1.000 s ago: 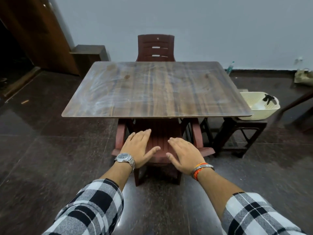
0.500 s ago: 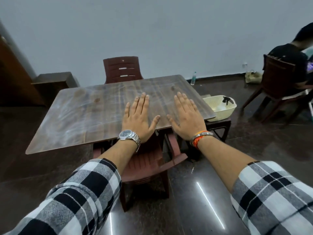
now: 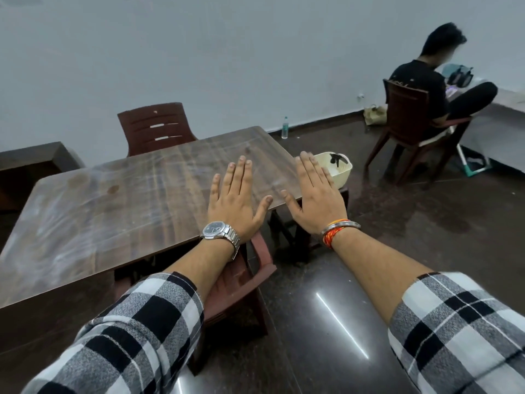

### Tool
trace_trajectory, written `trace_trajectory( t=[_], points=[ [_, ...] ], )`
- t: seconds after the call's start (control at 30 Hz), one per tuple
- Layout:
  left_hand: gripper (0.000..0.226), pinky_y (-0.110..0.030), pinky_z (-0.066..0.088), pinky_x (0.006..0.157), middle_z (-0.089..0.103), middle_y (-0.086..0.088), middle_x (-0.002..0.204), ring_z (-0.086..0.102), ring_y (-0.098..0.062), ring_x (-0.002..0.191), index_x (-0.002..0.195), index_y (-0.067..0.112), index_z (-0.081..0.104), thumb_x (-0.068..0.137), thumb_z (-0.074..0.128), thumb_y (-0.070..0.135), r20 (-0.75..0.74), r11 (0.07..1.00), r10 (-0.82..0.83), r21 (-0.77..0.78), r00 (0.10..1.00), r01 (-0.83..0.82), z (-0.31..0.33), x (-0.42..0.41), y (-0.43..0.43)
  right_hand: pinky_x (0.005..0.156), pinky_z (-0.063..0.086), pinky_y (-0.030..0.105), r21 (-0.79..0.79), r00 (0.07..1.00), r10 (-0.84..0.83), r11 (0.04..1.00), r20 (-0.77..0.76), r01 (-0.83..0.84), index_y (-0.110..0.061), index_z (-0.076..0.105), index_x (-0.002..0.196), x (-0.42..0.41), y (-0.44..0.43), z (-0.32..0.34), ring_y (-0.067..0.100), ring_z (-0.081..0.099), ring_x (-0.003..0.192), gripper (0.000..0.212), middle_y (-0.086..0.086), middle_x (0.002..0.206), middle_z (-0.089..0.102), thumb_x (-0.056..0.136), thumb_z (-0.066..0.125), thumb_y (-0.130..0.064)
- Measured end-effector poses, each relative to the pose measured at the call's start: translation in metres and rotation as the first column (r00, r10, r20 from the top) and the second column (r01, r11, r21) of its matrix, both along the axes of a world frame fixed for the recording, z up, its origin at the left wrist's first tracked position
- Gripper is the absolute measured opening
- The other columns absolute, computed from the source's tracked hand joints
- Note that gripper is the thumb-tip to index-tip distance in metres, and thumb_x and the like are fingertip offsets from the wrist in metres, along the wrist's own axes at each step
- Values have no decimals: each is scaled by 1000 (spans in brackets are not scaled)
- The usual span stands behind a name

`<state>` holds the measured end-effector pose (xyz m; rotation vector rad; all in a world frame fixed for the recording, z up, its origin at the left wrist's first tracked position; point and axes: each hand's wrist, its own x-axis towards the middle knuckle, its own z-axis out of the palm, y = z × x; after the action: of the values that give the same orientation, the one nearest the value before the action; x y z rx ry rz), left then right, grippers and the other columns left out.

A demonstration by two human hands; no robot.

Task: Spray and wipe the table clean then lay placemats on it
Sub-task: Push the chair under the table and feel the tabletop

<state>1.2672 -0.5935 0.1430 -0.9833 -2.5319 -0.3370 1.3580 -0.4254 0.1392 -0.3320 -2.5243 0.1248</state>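
A square wood-grain table (image 3: 119, 206) with pale streaks and a few round stains fills the left and middle of the view. My left hand (image 3: 235, 203), with a steel watch on the wrist, is held flat and open above the table's right near corner. My right hand (image 3: 315, 200), with orange thread and a bangle on the wrist, is open beside it, over the table's right edge. Both hands hold nothing. A cream plastic basket (image 3: 341, 172) with a black spray trigger (image 3: 336, 159) showing in it sits on a low stool just right of the table.
A maroon plastic chair (image 3: 241, 280) is tucked under the near side and another chair (image 3: 154, 127) stands at the far side. A person sits on a chair (image 3: 409, 118) at the back right. A water bottle (image 3: 285, 127) stands by the wall. The dark floor is glossy.
The view has swung right and up, so the table now lies to the left. Both open hands have risen from over the near chair to the table's right corner.
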Motion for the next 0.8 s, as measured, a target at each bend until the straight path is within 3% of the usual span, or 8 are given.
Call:
trace_trajectory(
  t=[0.07, 0.33, 0.7, 0.8],
  points=[
    [81, -40, -9, 118, -4, 1, 162, -3, -15, 148, 154, 16, 1, 91, 18, 65, -1, 1000, -5, -6, 1000, 5, -6, 3, 18, 123, 15, 41, -14, 1000, -7, 1000, 18, 7, -5, 25, 154, 5, 19, -7, 24, 19, 150, 74, 12, 162, 22, 96, 36, -50],
    [82, -41, -9, 118, -9, 2, 161, -6, -16, 148, 154, 17, -3, 91, 19, 66, 15, 997, 47, -54, 999, -46, -27, 1, 109, 120, 11, 38, -13, 996, 31, 999, 79, -30, -6, 27, 153, 0, 120, -28, 24, 22, 150, 72, 12, 161, 25, 96, 44, -46],
    [82, -40, -12, 118, -9, 1, 161, -8, -16, 148, 153, 17, -6, 91, 18, 66, 60, 988, 111, -111, 992, -104, -49, -11, 257, 123, 15, 41, -74, 982, 49, 997, 180, -36, -7, 20, 155, -25, 286, -52, 23, 17, 151, 77, 10, 163, 19, 94, 28, -52],
    [83, -38, -14, 117, -12, 3, 160, -9, -15, 148, 153, 18, -8, 89, 13, 67, 92, 988, 117, -111, 989, -106, -56, -31, 293, 123, 16, 42, -98, 981, 69, 994, 181, -51, -6, 21, 154, -47, 318, -59, 23, 18, 151, 74, 10, 163, 20, 97, 37, -50]
  ],
)
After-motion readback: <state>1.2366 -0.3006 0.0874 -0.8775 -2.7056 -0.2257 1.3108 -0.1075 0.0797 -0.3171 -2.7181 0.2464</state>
